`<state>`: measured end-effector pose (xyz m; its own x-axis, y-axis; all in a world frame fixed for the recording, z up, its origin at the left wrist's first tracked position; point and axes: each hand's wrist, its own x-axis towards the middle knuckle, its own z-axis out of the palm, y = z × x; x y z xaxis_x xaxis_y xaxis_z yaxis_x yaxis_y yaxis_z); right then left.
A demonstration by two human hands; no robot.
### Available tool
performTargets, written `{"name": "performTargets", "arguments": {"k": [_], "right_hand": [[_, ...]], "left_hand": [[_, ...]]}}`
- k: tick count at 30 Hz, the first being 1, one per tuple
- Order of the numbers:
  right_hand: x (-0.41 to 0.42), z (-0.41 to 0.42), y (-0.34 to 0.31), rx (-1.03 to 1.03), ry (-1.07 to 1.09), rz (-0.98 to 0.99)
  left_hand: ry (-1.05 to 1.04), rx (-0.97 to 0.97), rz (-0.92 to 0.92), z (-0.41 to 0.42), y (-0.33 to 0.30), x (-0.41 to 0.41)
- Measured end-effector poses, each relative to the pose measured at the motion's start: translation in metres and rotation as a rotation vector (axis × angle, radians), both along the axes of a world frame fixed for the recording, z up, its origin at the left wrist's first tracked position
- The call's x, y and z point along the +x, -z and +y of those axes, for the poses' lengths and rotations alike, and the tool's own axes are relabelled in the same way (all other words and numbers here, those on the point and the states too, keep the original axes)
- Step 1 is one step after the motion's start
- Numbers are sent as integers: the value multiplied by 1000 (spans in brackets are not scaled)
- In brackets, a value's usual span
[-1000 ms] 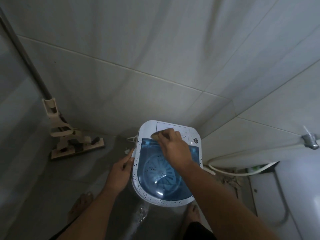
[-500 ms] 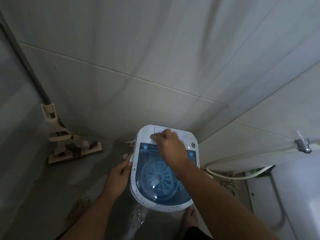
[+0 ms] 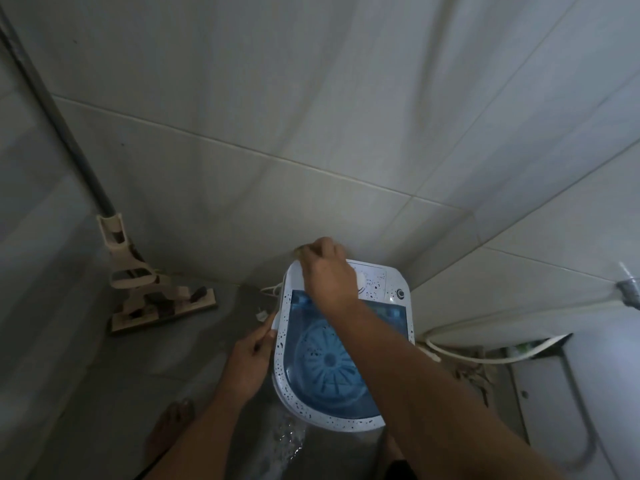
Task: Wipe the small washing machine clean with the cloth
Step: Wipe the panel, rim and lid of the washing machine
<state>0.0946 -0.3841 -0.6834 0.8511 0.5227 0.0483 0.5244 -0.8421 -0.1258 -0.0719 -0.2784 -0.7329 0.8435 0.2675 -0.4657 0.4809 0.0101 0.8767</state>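
Note:
A small white washing machine [image 3: 394, 289] with a blue see-through lid and dark specks on its rim stands on the wet floor in the wall corner. My right hand [image 3: 329, 271] presses down at the machine's far left corner, fingers curled; only a pale scrap of cloth [image 3: 300, 251] shows past the fingertips, the rest is hidden under the hand. My left hand [image 3: 247, 362] grips the machine's left side, thumb on the rim.
A flat mop [image 3: 162, 303] leans against the wall at the left. A white hose [image 3: 485, 356] runs along the floor at the right, below a wall tap [image 3: 628, 289]. My bare feet stand on the wet grey floor [image 3: 104, 393] near the machine.
My right hand has slid from the control panel's middle to the machine's far left corner. The left hand has kept its hold on the side.

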Motion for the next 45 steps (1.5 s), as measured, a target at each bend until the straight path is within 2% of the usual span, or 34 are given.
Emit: {"name": "performTargets", "arguments": {"k": [3, 6, 9, 11, 13, 15, 17, 24, 29, 33, 36, 41, 45], "right_hand": [[-23, -9, 9, -43, -190, -52], [-31, -23, -2, 47, -299, 94], [-13, -42, -27, 242, -142, 204], [17, -63, -32, 343, 44, 108], [44, -86, -26, 267, 136, 87], [55, -105, -13, 162, 146, 148], [52, -120, 0, 179, 139, 150], [-6, -163, 15, 216, 122, -58], [-26, -178, 13, 200, -102, 12], [9, -162, -7, 361, 191, -29], [24, -146, -4, 334, 291, 21], [-19, -145, 18, 294, 171, -45], [-36, -175, 8, 152, -126, -73]], "left_hand": [[10, 20, 2, 1, 0, 0], [-1, 22, -2, 1, 1, 0], [6, 11, -7, 0, 5, 1], [5, 14, -8, -1, 5, 0], [-1, 32, -13, 0, 7, 0], [4, 60, -3, 1, 5, -1], [9, 73, 10, 1, 3, -1], [5, 65, 23, 0, 4, -1], [4, 38, 22, 2, 6, -1], [5, -1, 26, -2, -2, 1], [-16, -9, 19, -5, -6, 3], [-27, 1, 24, -7, -11, 3], [-29, 29, 18, -7, -12, 3]]}}
